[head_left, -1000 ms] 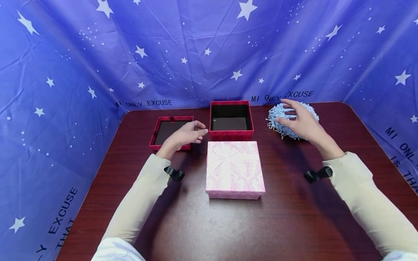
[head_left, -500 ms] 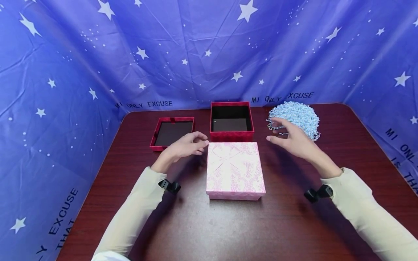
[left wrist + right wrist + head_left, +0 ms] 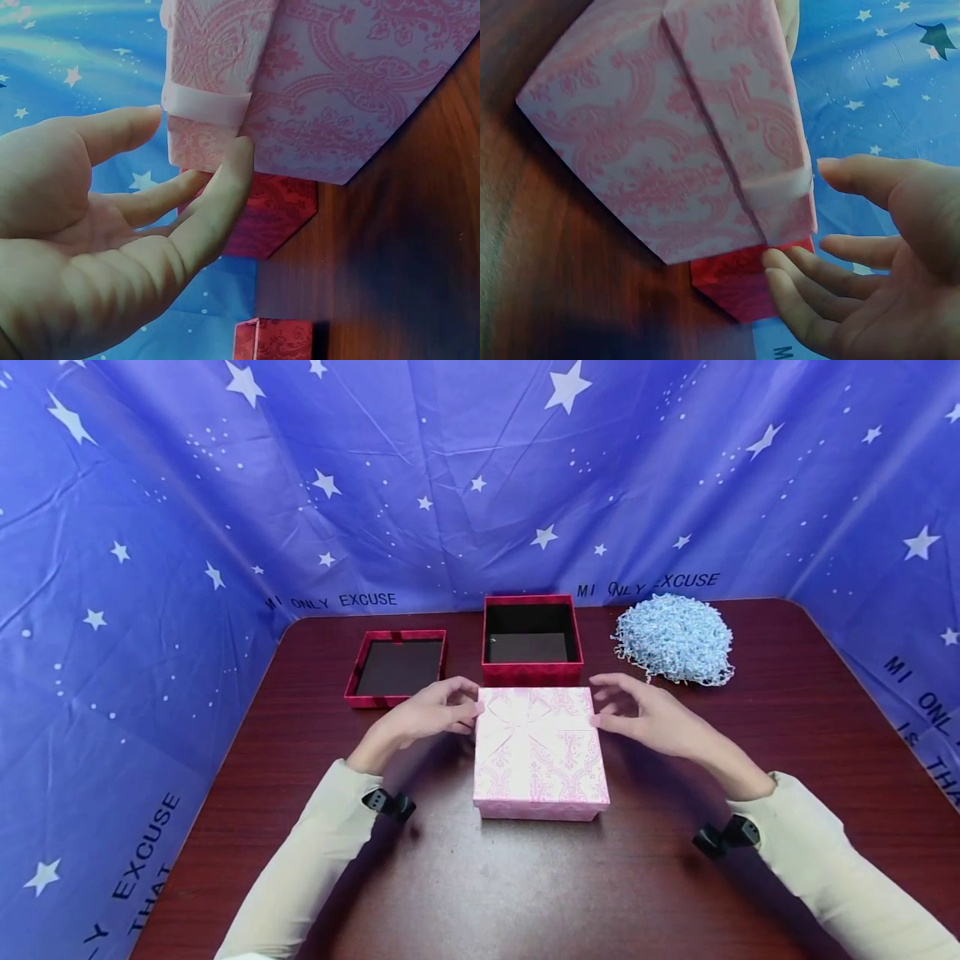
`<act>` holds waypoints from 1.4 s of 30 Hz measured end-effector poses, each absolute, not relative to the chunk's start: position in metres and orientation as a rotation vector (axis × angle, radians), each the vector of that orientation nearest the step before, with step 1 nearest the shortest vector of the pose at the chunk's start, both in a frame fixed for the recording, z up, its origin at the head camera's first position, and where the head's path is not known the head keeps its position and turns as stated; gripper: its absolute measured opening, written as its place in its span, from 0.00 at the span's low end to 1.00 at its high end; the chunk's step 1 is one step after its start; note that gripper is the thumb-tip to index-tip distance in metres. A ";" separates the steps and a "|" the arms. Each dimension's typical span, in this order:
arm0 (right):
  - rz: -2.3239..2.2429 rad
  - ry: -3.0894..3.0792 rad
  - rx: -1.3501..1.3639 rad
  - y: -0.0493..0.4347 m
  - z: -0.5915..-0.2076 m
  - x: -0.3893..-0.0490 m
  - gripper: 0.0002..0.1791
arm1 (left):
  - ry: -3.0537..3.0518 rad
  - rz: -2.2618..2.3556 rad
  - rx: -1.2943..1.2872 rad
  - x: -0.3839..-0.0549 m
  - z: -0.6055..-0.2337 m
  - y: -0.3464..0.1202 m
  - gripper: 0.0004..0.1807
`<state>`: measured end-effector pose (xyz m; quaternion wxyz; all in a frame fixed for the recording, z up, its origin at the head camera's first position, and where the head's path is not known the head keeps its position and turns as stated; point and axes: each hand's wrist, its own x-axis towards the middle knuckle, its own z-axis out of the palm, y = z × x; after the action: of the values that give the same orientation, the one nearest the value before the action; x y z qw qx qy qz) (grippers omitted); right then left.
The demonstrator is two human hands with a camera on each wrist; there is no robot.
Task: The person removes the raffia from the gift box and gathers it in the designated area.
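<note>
A pink-and-white patterned gift box (image 3: 540,747) with its lid on and a pale ribbon stands on the table in front of me. My left hand (image 3: 435,712) is at the far left corner of this box, fingers loosely bent. In the left wrist view its thumb tip comes right up to the lid's edge, and one fingertip overlaps the ribbon on the lid's side. At the box's far right side is my right hand (image 3: 656,717), relaxed and spread. The right wrist view has its thumb close beside the lid's edge, with other fingertips near the far lower corner.
Behind the pink box stands an uncovered red box (image 3: 532,673) with a black inside. A red lid (image 3: 397,667) lies upturned to its left. Light blue paper shreds (image 3: 675,639) are heaped at the back right. A starry blue curtain (image 3: 450,460) surrounds the table (image 3: 525,893).
My right hand has come from over the blue shreds, toward me and left, to the pink box's right side. My left hand has moved slightly nearer to me, to the box's left corner.
</note>
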<state>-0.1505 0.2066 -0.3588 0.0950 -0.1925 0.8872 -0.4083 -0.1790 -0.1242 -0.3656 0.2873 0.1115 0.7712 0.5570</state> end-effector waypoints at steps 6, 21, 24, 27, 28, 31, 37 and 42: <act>-1.233 2.554 -0.578 0.204 -0.361 -0.144 0.32 | 1.997 1.505 0.310 -0.174 -0.370 -0.126 0.29; -1.562 2.065 -0.353 0.200 -0.369 -0.140 0.42 | 1.831 1.550 0.290 -0.170 -0.374 -0.128 0.35; -1.570 2.052 -0.335 0.200 -0.370 -0.139 0.42 | 1.822 1.555 0.288 -0.170 -0.374 -0.128 0.34; -1.585 2.042 -0.332 0.200 -0.371 -0.138 0.42 | 1.820 1.559 0.280 -0.170 -0.374 -0.127 0.34; -1.590 2.038 -0.331 0.199 -0.371 -0.138 0.42 | 1.821 1.558 0.277 -0.170 -0.373 -0.127 0.35; -1.600 2.032 -0.329 0.199 -0.370 -0.138 0.43 | 1.819 1.557 0.267 -0.170 -0.373 -0.127 0.35; -1.601 2.035 -0.321 0.199 -0.370 -0.138 0.43 | 1.814 1.549 0.247 -0.170 -0.372 -0.127 0.36; -1.604 2.030 -0.329 0.198 -0.369 -0.138 0.42 | 1.808 1.551 0.242 -0.170 -0.369 -0.127 0.36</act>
<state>-0.1380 0.1980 -0.3692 0.2635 -0.1217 0.7509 -0.5932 -0.1700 -0.1271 -0.3693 0.3652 0.0939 0.7029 0.6031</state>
